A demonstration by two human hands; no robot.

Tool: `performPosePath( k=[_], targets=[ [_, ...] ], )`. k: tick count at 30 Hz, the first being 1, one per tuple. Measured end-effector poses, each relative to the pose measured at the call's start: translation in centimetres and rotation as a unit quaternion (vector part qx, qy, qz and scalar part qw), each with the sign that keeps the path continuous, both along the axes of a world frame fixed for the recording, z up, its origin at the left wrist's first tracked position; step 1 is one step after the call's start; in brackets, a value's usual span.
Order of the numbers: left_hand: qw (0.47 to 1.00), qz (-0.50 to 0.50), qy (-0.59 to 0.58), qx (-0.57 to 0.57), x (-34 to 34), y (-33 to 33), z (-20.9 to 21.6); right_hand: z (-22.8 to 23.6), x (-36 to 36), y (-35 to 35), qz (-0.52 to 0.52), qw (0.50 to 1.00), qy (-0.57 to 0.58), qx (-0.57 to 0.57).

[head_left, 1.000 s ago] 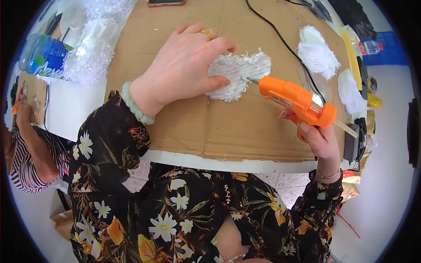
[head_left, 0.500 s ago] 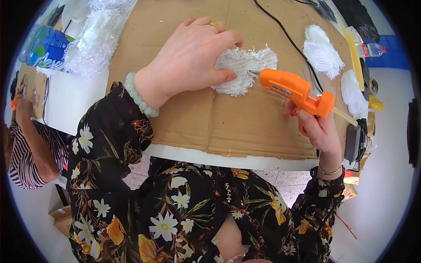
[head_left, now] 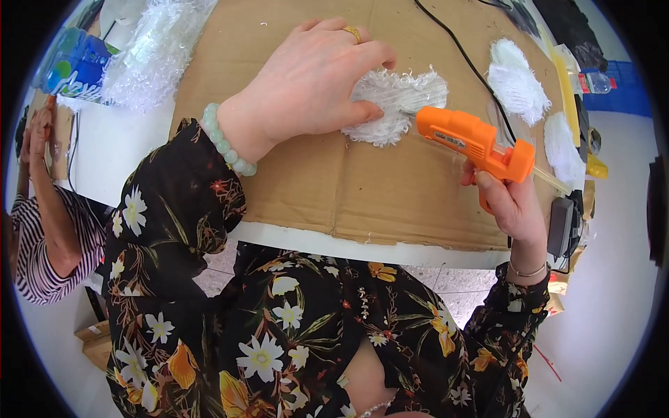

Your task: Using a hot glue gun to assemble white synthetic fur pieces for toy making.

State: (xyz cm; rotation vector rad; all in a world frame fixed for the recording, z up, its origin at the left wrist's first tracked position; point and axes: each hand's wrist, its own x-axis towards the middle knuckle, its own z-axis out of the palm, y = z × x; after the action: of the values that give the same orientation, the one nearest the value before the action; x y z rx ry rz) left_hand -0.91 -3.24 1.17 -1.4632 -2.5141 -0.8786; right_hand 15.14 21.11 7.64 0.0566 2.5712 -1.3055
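A fuzzy white piece of fabric (head_left: 411, 94) with frayed edges lies flat on a brown cardboard sheet (head_left: 390, 202). My left hand (head_left: 324, 76) reaches over its left side, thumb and index finger apart. The thumb tip rests on the fabric; the other fingers are bent and partly hidden behind the hand. In my right hand (head_left: 512, 205) is an orange hot glue gun (head_left: 463, 136), gripped by its handle. Its metal nozzle points left, at or just above the right part of the fabric; contact cannot be made out. A clear glue stick (head_left: 552, 180) sticks out of its back.
More fuzzy white pieces (head_left: 517, 80) lie at the right, beside a black cord (head_left: 460, 52). A white fuzzy heap (head_left: 157, 52) and a blue-labelled plastic bottle (head_left: 77, 66) are at far left. Another person's arm (head_left: 52, 202) shows there. A black power adapter (head_left: 559, 226) sits at the right edge.
The view has shifted slightly, while my hands, the glue gun and the fabric keep nearly the same places relative to each other. At far left, the other person's hands have risen.
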Motion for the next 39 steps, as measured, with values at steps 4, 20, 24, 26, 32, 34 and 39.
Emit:
performPosePath(
  k=[4,20,24,26,32,34,39],
  targets=[
    [0.999,-0.005,-0.032,-0.005,-0.1,0.1,0.1,0.0,0.1,0.1,-0.002,1.0,-0.01,0.008],
    [1.0,-0.001,0.011,0.003,0.1,0.1,1.6,0.3,0.5,-0.1,0.028,0.999,-0.028,0.017],
    [0.997,-0.02,-0.039,-0.068,-0.2,-0.3,3.4,0.5,0.2,-0.2,0.041,0.998,-0.048,0.019],
    [0.996,-0.02,-0.038,-0.075,-0.2,-0.1,3.3,0.4,0.3,-0.2,0.041,0.998,-0.053,0.02],
    [0.997,-0.018,-0.039,-0.063,-0.2,-0.2,3.1,0.4,0.2,-0.6,0.047,0.998,-0.027,0.022],
    [0.999,-0.019,-0.018,-0.039,-0.3,-0.5,2.8,0.2,0.1,-0.6,0.066,0.997,-0.018,0.024],
    [0.999,-0.02,-0.023,-0.028,-0.5,-0.2,2.6,0.1,0.0,-1.0,0.04,0.999,-0.028,0.022]
  ],
)
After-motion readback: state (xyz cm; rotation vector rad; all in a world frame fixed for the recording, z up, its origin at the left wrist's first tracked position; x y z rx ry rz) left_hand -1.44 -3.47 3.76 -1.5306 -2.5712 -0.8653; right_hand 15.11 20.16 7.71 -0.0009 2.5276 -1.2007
